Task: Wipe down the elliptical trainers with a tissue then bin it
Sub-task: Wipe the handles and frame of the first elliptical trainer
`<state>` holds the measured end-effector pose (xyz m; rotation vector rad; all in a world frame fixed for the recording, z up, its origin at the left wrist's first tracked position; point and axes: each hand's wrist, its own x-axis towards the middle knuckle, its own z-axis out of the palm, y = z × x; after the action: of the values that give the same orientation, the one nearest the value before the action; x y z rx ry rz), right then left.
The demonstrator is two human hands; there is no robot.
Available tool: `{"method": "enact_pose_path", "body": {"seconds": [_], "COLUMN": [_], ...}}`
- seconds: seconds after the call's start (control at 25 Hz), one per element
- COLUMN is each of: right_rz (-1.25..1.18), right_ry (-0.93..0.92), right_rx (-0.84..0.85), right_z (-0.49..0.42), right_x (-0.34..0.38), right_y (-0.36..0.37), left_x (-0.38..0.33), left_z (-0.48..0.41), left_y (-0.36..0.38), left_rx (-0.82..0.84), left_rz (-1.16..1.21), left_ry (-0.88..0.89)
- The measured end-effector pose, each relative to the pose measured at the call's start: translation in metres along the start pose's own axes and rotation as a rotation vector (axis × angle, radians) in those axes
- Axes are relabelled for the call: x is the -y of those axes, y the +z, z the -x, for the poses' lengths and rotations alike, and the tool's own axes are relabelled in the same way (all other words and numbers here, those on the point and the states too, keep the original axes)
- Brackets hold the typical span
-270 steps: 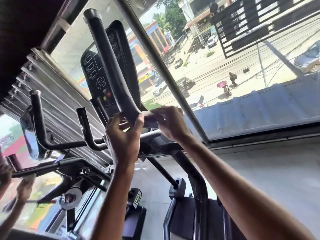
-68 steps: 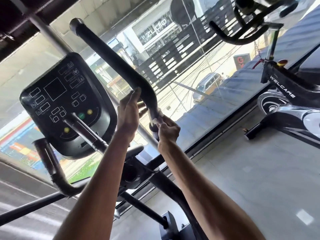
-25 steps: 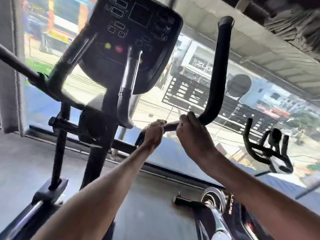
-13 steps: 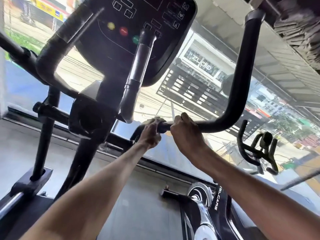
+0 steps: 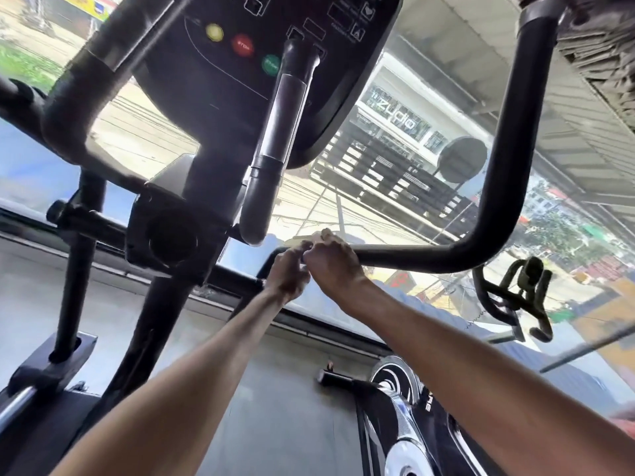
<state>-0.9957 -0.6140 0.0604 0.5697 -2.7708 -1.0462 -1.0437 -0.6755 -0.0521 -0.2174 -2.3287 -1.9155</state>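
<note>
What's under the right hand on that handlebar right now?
The black handlebar, which the right hand grips. A pale scrap, perhaps the tissue, shows at its edge; the rest is covered.

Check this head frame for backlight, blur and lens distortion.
Head view: the bright window backlights everything, leaving the console and handlebar as dark near-silhouettes. Head view: the left hand and right hand are smeared by motion blur where they meet on the handlebar, losing finger detail. Head view: wide-angle distortion bows the edges; the street outside is overexposed.
</note>
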Motion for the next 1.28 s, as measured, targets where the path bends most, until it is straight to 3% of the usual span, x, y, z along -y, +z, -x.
{"method": "enact_pose_path", "body": {"seconds": [0.16,0.4,0.6,0.76,1.04,1.28], "right_rz": [-0.007,-0.004,0.228,0.304,0.500,0.378], "right_ry": [0.015,0.011,-0.010,-0.020,-0.217,-0.138], "right_rx": [-0.032,-0.248,-0.290,-0.273,-0.247,-0.292], "right_z": [0.042,0.110,0.154,0.151,0.151,0.155], "right_x": [-0.014,-0.052,-0.087,-0.115,-0.135,-0.125], "right_y": [-0.026,-0.055,-0.102,-0.126,-0.124,-0.099], "left_x": [-0.031,-0.088,-0.119,-0.133,-0.147,-0.142], "left_z": [0.015,0.036,0.055,0.063,0.072,0.071], "left_y": [0.009,0.017,0.015,0.012,0.019,0.018], "left_rx": [-0.074,-0.052,0.024,0.005,-0.028,-0.024], "left_rz": [-0.055,-0.018,-0.060,-0.102,-0.109,-0.099], "left_ry": [0.086,0.306,0.500,0.485,0.379,0.365]}}
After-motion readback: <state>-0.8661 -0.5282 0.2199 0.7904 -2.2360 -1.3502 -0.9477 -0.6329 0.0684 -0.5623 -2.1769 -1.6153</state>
